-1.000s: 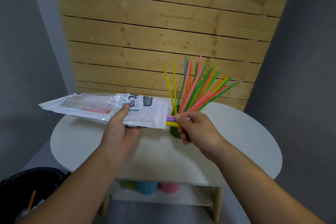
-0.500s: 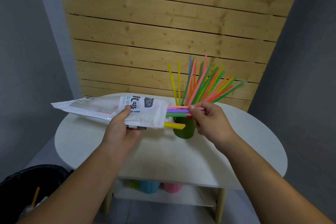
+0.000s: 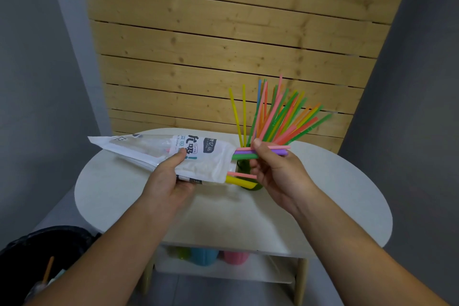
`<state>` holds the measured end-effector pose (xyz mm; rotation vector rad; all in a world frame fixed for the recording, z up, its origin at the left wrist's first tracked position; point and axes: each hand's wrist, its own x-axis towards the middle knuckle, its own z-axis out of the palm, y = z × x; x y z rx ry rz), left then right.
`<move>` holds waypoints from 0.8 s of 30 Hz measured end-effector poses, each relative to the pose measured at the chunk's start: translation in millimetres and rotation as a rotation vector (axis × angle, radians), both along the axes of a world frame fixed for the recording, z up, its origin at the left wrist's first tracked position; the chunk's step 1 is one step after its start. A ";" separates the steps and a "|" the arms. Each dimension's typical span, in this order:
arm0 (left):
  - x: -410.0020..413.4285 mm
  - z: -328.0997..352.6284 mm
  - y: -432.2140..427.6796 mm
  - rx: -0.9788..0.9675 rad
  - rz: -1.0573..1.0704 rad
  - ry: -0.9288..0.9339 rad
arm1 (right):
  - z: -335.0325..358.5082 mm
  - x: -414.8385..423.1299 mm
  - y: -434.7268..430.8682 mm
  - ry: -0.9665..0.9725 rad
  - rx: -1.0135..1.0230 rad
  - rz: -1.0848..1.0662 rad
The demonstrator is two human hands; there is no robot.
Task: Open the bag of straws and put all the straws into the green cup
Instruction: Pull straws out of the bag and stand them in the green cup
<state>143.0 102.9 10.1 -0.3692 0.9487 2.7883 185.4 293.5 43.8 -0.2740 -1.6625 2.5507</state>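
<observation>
Since half a second ago we've drawn the pinched straws a bit further out toward 3 o'clock, and a thin pink one now shows beside the yellow at the mouth's lower corner.

Left hand (image 3: 171, 176) grips the white-and-clear printed plastic bag (image 3: 196, 156) mid-length, thumb on top. Right hand (image 3: 275, 169) pinches a small bundle of pink, purple and green plastic straws (image 3: 244, 153), their tails inside the bag.

Bag and bundle both lie 9-to-3, mouth at 3. The green plastic cup (image 3: 243, 165) stands just behind the bundle, at 12 o'clock from our right hand, mostly hidden by bag and fingers. Right hand is the nearer one. We judge the bundle must clear the mouth at 3, then swing upright to drop in. A thick yellow straw (image 3: 239, 180) pokes from the mouth.

The cup already holds a fan of coloured straws (image 3: 280, 117) leaning 12 to 2.

Surface is a white oval table (image 3: 335, 194) with coloured cups (image 3: 203, 256) on its shelf below. Black bin (image 3: 49, 243) at 7, wood-slat wall (image 3: 223, 45) at 12, grey walls either side.
</observation>
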 end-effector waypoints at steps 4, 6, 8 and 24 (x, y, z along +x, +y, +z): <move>0.1 1.1 0.7 0.016 0.006 -0.017 | 1.2 -0.6 -4.1 0.068 -0.086 0.079; 0.1 2.3 1.8 0.020 0.006 -0.018 | -1.0 -0.8 -7.1 0.096 -0.057 0.088; 0.9 2.4 3.2 0.020 -0.001 -0.016 | -4.3 -2.2 -10.5 0.093 -0.047 0.073; -3.7 -2.9 -3.7 0.099 0.063 -0.040 | 3.3 7.7 -8.6 0.122 0.259 -0.165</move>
